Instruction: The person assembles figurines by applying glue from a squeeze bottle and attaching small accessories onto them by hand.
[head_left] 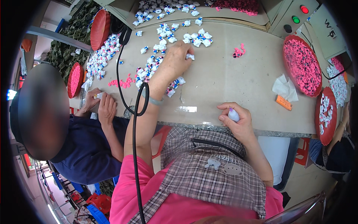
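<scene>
My left hand (175, 59) reaches over the middle of the table, its fingers pinching a small white piece (190, 56). Around it lie loose groups of small white figures with blue and pink parts; one group (201, 37) is just beyond my fingers and another (151, 67) sits beside my wrist. Close to the front edge, my right hand (241, 121) is wrapped round a small pale squeeze bottle (233, 115) with a purple tip, pointing up. A little pile of pink pieces (239, 50) lies farther off, to the right of my left hand.
A black cable (120, 74) loops down across my left arm. Rightward are a red tray of pink pieces (302, 65), a red tray of white pieces (325, 115), a tissue (285, 88) and an orange box (283, 102). At left, a co-worker's hands (106, 106) hold something small.
</scene>
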`<action>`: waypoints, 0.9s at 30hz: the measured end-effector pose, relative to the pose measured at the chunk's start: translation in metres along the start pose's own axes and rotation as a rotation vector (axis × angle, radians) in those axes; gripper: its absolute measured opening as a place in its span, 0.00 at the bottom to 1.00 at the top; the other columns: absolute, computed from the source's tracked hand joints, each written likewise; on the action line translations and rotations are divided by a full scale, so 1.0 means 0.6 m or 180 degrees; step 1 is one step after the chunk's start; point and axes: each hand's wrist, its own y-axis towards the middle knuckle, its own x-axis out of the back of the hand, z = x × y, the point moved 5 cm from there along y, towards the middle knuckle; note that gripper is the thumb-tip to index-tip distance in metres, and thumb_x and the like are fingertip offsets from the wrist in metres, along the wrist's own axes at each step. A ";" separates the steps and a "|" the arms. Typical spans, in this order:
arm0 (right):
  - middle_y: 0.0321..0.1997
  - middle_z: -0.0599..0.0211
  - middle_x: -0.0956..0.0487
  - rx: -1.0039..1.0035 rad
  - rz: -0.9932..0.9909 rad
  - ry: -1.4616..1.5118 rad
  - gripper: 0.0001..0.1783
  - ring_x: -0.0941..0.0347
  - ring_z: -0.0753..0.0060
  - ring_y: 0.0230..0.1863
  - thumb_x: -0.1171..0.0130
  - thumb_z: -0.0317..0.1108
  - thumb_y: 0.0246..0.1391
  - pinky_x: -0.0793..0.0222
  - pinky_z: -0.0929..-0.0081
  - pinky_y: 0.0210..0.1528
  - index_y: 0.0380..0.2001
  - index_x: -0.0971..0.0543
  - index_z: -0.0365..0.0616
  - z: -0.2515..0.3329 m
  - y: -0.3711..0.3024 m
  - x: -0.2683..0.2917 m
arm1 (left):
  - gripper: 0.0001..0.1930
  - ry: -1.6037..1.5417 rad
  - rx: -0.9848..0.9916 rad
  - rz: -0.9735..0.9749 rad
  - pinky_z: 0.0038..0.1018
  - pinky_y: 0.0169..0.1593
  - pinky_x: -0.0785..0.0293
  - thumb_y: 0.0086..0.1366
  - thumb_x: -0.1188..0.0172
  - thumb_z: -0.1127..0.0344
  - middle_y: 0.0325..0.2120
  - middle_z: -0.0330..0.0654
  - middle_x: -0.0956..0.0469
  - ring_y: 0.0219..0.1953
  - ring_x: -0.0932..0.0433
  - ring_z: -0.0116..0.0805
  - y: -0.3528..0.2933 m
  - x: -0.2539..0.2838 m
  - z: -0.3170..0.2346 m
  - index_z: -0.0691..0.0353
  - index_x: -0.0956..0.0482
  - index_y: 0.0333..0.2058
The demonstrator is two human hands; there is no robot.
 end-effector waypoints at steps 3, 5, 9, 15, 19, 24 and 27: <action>0.25 0.75 0.26 -0.0024 0.0010 0.0003 0.13 0.33 0.87 0.25 0.36 0.27 0.49 0.36 0.86 0.27 0.40 0.22 0.43 -0.001 -0.001 0.001 | 0.08 -0.0633 0.0133 0.0247 0.26 0.37 0.26 0.52 0.41 0.76 0.32 0.44 0.25 0.34 0.23 0.33 -0.024 -0.006 -0.036 0.67 0.23 0.33; 0.25 0.75 0.26 -0.0063 0.0002 0.0016 0.13 0.33 0.87 0.25 0.36 0.26 0.49 0.36 0.86 0.27 0.40 0.22 0.43 -0.001 -0.003 0.001 | 0.09 -0.0899 0.0112 0.0332 0.25 0.38 0.26 0.52 0.42 0.76 0.34 0.44 0.24 0.34 0.23 0.33 -0.036 -0.007 -0.073 0.66 0.23 0.34; 0.25 0.75 0.27 -0.0228 -0.0118 0.0490 0.14 0.33 0.88 0.24 0.37 0.26 0.51 0.36 0.89 0.26 0.42 0.22 0.41 0.000 -0.004 0.007 | 0.11 -0.2493 0.0484 0.0495 0.25 0.39 0.25 0.59 0.43 0.74 0.39 0.44 0.22 0.36 0.21 0.33 -0.080 -0.022 -0.102 0.65 0.25 0.42; 0.30 0.69 0.27 -0.0042 -0.0235 0.1086 0.20 0.34 0.85 0.26 0.43 0.25 0.53 0.37 0.86 0.27 0.49 0.32 0.41 0.007 0.002 0.015 | 0.13 -0.5380 0.1576 0.0720 0.26 0.45 0.24 0.64 0.46 0.73 0.45 0.49 0.23 0.45 0.21 0.37 -0.137 -0.059 -0.125 0.66 0.28 0.47; 0.39 0.63 0.29 0.0316 -0.0301 0.1392 0.22 0.33 0.80 0.28 0.47 0.25 0.53 0.38 0.84 0.29 0.51 0.39 0.44 0.016 0.002 0.025 | 0.12 -0.5808 0.1637 0.0664 0.26 0.49 0.25 0.64 0.46 0.73 0.46 0.50 0.24 0.44 0.22 0.33 -0.160 -0.076 -0.135 0.66 0.27 0.47; 0.40 0.62 0.29 0.0400 -0.0570 0.0737 0.20 0.30 0.79 0.30 0.44 0.26 0.53 0.36 0.85 0.29 0.49 0.35 0.41 0.025 -0.007 0.044 | 0.14 -0.5841 0.1429 0.0516 0.20 0.45 0.28 0.63 0.44 0.73 0.46 0.47 0.24 0.42 0.25 0.25 -0.182 -0.091 -0.137 0.64 0.27 0.48; 0.40 0.63 0.28 0.0507 -0.0607 0.0488 0.20 0.28 0.79 0.32 0.39 0.27 0.52 0.34 0.85 0.30 0.48 0.32 0.39 0.024 -0.013 0.063 | 0.14 -0.5921 0.1574 0.0625 0.20 0.45 0.29 0.63 0.44 0.73 0.46 0.47 0.24 0.42 0.25 0.25 -0.185 -0.088 -0.144 0.64 0.27 0.48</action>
